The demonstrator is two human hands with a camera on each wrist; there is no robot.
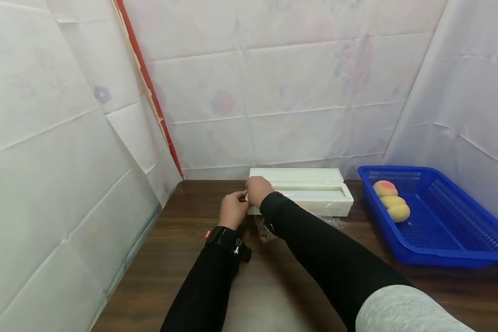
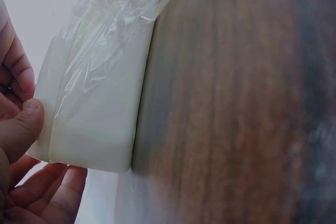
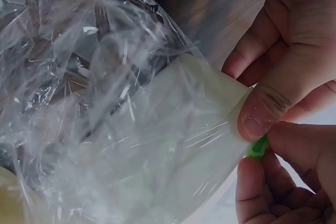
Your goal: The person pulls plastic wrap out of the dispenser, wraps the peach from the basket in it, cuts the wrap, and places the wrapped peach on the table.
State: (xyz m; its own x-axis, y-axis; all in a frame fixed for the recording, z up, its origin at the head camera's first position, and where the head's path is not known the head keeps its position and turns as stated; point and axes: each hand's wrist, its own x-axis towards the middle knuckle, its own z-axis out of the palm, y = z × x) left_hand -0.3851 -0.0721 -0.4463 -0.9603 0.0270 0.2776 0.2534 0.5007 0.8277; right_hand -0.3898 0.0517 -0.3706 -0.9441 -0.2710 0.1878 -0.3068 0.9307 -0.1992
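The white box (image 1: 325, 207) lay at one o'clock on the worktop (image 1: 157, 267), with clear film (image 3: 94, 93) crumpled at its six o'clock side. The left hand (image 1: 233, 210) gripped its nine o'clock end, while the fingers of the right hand (image 1: 258, 190) pinched a small green piece (image 3: 257, 148). At two o'clock, a blue basket (image 1: 448, 258) held three peach-like fruits (image 1: 393, 202) along its nine o'clock wall.

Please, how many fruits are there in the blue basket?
3, along the left side of the basket: the pinkish fruit farthest, the middle fruit and the nearest fruit.
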